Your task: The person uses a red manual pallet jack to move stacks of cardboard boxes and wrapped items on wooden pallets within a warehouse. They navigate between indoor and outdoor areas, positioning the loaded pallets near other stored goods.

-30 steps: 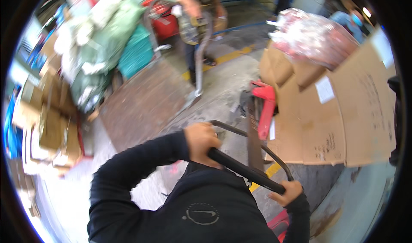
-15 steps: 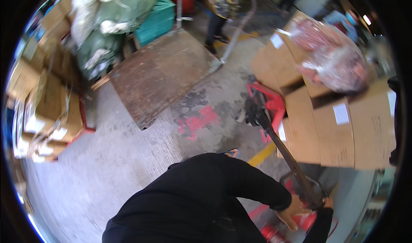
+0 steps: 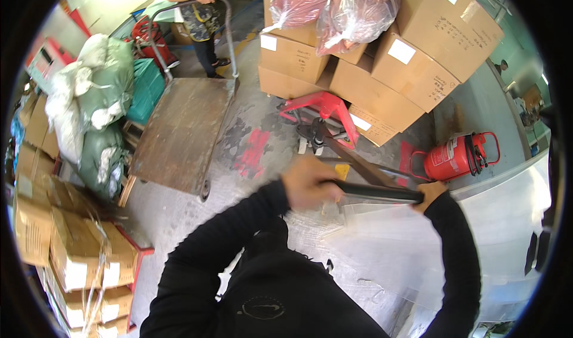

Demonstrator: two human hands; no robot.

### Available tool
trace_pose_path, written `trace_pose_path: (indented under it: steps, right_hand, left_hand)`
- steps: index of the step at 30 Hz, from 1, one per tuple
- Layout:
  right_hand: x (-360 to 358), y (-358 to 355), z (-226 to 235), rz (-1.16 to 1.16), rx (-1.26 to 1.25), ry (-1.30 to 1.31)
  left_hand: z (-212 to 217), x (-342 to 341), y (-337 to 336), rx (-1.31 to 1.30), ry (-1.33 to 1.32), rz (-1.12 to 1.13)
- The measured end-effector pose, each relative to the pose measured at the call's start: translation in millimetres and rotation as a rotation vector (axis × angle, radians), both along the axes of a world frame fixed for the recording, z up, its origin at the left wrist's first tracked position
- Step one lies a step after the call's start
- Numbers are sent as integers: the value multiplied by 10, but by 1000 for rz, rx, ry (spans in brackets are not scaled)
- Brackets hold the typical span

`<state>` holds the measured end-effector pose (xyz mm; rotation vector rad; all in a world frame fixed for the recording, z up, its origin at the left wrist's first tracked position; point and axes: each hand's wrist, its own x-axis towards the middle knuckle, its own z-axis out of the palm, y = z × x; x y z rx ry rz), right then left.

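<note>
A red pallet jack (image 3: 327, 106) stands at the foot of stacked cartons (image 3: 382, 90), its dark shaft (image 3: 357, 164) slanting toward me. Across the near end of that shaft runs a black handle bar (image 3: 379, 191). My left hand (image 3: 307, 183), blurred by motion, is closed round the bar's left end. The right end is gripped by my right hand (image 3: 431, 196), with its fingers partly hidden. Two clear plastic bags of reddish contents (image 3: 358, 16) lie on top of the cartons.
A flat trolley (image 3: 179, 132) stands left of centre, with a person (image 3: 200, 22) holding its rail. Stuffed sacks (image 3: 98, 93) and strapped cartons (image 3: 89, 248) line the left. A red wheeled fire extinguisher (image 3: 449, 158) stands right, near translucent sheeting (image 3: 406, 242).
My left hand has gone from spread fingers beside the handle to a grip on it. The handle now lies crosswise before me. The view has swung right, and the cartons appear farther left.
</note>
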<state>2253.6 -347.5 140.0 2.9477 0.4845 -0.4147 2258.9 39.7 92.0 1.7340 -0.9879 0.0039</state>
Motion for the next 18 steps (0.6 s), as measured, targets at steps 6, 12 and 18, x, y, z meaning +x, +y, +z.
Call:
trace_pose_path:
  steps: [6, 12, 18]
  right_hand:
    - [-1384, 1152, -532, -81, 720, 693]
    - [-2550, 1880, -860, 26, 433, 346]
    - [-3323, 3131, -1066, -51, 468, 225]
  left_hand:
    - [-347, -1099, 1372, 154, 363, 400]
    - [-885, -2260, 1730, 376, 113, 605]
    - [-963, -2591, 2982, 401, -47, 597]
